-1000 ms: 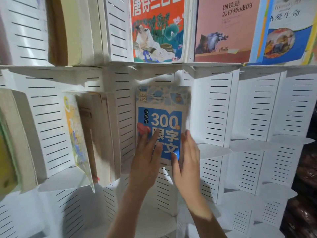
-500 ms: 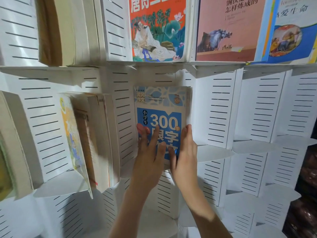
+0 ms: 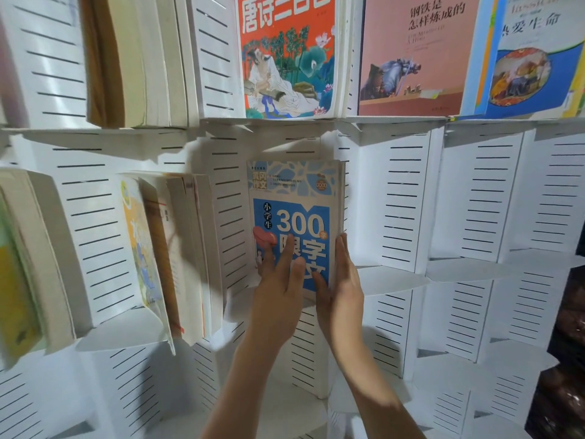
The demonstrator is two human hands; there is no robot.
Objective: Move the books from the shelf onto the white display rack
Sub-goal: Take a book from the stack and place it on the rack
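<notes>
There are two hands: the left hand (image 3: 280,291) and the right hand (image 3: 343,288). There is one white rack (image 3: 408,201) with many slotted compartments. Four books show their front cover: a blue book (image 3: 296,198) in the middle row, and in the top row an orange book (image 3: 286,55), a pink book (image 3: 414,55) and a book with a blue border (image 3: 525,55). Three more groups of books (image 3: 177,248) stand edge-on at the left; how many books each group holds I cannot tell.
</notes>
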